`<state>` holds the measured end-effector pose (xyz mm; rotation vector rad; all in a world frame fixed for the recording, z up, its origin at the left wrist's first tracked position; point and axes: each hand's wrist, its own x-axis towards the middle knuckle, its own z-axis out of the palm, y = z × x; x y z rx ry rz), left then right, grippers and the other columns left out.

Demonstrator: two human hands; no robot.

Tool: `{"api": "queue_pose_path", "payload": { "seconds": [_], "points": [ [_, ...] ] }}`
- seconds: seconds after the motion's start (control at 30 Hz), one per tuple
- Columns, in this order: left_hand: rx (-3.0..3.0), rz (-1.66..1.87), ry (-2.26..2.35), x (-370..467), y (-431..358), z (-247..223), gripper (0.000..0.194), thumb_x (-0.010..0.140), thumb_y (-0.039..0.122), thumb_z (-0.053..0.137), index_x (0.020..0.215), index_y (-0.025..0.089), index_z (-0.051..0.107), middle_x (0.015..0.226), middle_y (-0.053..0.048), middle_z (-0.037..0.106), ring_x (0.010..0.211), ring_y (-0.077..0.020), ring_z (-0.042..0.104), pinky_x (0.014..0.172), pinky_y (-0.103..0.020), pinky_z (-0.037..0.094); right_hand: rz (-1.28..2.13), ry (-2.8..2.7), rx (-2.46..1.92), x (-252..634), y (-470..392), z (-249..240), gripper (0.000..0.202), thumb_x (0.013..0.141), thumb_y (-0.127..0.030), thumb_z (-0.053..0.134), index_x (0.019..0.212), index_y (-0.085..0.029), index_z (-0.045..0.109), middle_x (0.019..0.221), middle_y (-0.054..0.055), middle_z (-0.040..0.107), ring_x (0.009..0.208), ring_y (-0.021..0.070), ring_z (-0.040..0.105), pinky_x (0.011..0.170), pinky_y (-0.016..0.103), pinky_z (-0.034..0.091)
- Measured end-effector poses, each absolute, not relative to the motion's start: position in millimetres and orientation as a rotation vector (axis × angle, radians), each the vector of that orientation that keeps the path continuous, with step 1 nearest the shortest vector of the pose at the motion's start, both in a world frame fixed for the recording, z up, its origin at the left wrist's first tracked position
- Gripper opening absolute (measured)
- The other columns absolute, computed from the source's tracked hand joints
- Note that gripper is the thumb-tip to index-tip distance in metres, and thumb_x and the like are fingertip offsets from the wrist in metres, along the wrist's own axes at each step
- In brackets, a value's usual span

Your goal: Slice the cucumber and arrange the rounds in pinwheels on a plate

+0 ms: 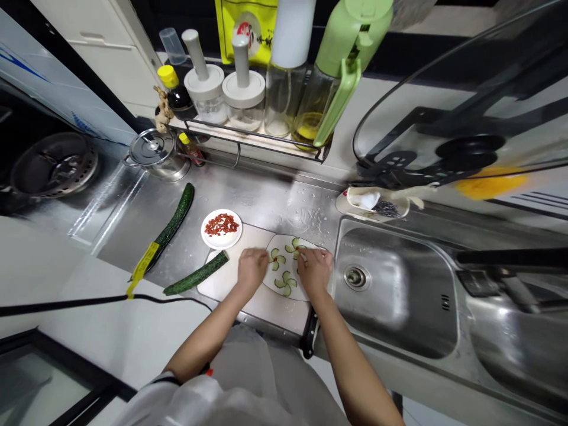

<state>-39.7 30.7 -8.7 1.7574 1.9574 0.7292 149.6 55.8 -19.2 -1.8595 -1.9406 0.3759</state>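
Note:
A white plate [270, 280] lies on a pale cutting board [261, 307], bearing several pinwheel flowers of cucumber slices [285, 284], some with red centres. My left hand [252, 271] is at the plate's left rim, fingers curled together beside one flower. My right hand [316, 271] reaches over the plate's right side. Its fingertips are pinched at the centre of the upper flower, where a bit of red shows. What either hand holds is too small to make out. Left of the board's top is a small white dish [222, 241] of red dried berries [220, 224].
A cut cucumber [195, 274] rests against the board's left side; a whole cucumber [175, 220] with yellow tape lies farther left. A black knife handle [309, 337] juts over the front edge. The sink [399, 296] is at right; a jar rack [248, 135] and steel pot [166, 163] stand behind.

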Motion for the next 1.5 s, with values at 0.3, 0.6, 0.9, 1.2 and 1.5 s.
{"api": "queue_pose_path", "payload": {
  "seconds": [0.3,0.6,0.9,1.2,1.5],
  "points": [
    [1.515,0.5,2.514,-133.6,40.4,-2.3,0.026,0.083,0.028,0.049,0.096,0.018,0.069,0.09,-0.008,0.069,0.087,-0.0225,0.058,0.087,-0.035,0.04,0.425,-2.008,-1.743,134.0,6.2,-20.8,0.018,0.085,-0.026,0.053,0.089,-0.022,0.07,0.089,0.004,0.066,0.099,0.025,0.04,0.082,0.035,0.031],
    [1.393,0.216,2.733,-178.6,42.9,-6.4,0.033,0.083,0.03,0.046,0.101,0.016,0.07,0.093,-0.013,0.066,0.091,-0.0262,0.055,0.085,-0.037,0.039,0.478,-2.014,-1.713,130.5,0.3,-16.7,0.02,0.087,-0.027,0.051,0.085,-0.022,0.07,0.087,0.005,0.066,0.09,0.021,0.046,0.083,0.035,0.031],
    [1.352,0.178,2.703,-177.4,50.4,-9.7,0.032,0.083,0.029,0.046,0.099,0.02,0.072,0.094,-0.011,0.066,0.091,-0.0252,0.053,0.083,-0.035,0.039,0.463,-2.01,-1.703,125.9,-1.8,-9.7,0.023,0.089,-0.028,0.048,0.083,-0.022,0.069,0.085,0.004,0.066,0.087,0.0199,0.047,0.083,0.035,0.031],
    [1.366,0.206,2.685,-174.2,50.6,-2.9,0.03,0.082,0.028,0.046,0.093,0.018,0.072,0.092,-0.012,0.066,0.092,-0.0256,0.054,0.085,-0.036,0.039,0.391,-1.971,-1.705,132.3,-5.3,-9.6,0.021,0.088,-0.03,0.05,0.085,-0.022,0.07,0.086,0.004,0.066,0.093,0.0211,0.045,0.083,0.034,0.033],
    [1.72,0.629,2.041,-98.2,15.8,9.5,0.02,0.082,0.02,0.052,0.087,0.021,0.072,0.089,-0.005,0.068,0.088,-0.0198,0.056,0.088,-0.034,0.042,0.417,-1.934,-1.789,151.8,-16.5,-3.2,0.023,0.088,-0.029,0.047,0.088,-0.022,0.069,0.091,0.006,0.065,0.097,0.0224,0.046,0.084,0.035,0.032]
  ]
}}
